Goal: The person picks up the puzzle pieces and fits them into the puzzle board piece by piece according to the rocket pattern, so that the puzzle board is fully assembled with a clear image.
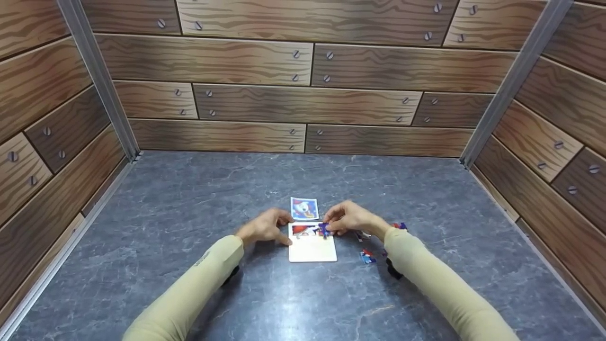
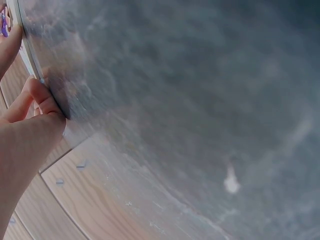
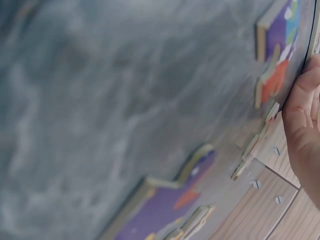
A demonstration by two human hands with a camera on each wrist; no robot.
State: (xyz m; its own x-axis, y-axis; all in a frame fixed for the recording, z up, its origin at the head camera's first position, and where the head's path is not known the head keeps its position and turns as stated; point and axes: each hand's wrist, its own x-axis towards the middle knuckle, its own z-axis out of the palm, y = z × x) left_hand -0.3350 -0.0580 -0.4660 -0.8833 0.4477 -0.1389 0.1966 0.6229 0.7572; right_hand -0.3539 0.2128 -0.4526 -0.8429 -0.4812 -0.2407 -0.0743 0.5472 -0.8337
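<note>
A white puzzle board [image 1: 312,251] lies flat on the table, with red, white and purple puzzle pieces [image 1: 303,230] along its far row. At the board's far right corner my right hand [image 1: 352,219] pinches a purple puzzle piece [image 1: 324,230] between thumb and fingers. My left hand [image 1: 267,226] rests against the board's left side, thumb touching the edge and fingers by the far left corner. In the left wrist view that hand's fingers [image 2: 42,97] show at the board's edge. The right wrist view shows the right hand [image 3: 302,110] only partly, its fingertips out of frame.
A picture card [image 1: 304,209] with a white cartoon figure on blue lies just beyond the board. Loose puzzle pieces lie to the right, among them a blue and red one [image 1: 367,256] and a purple one [image 3: 165,205]. Wood-patterned walls [image 1: 307,104] enclose the grey marbled table [image 1: 189,184].
</note>
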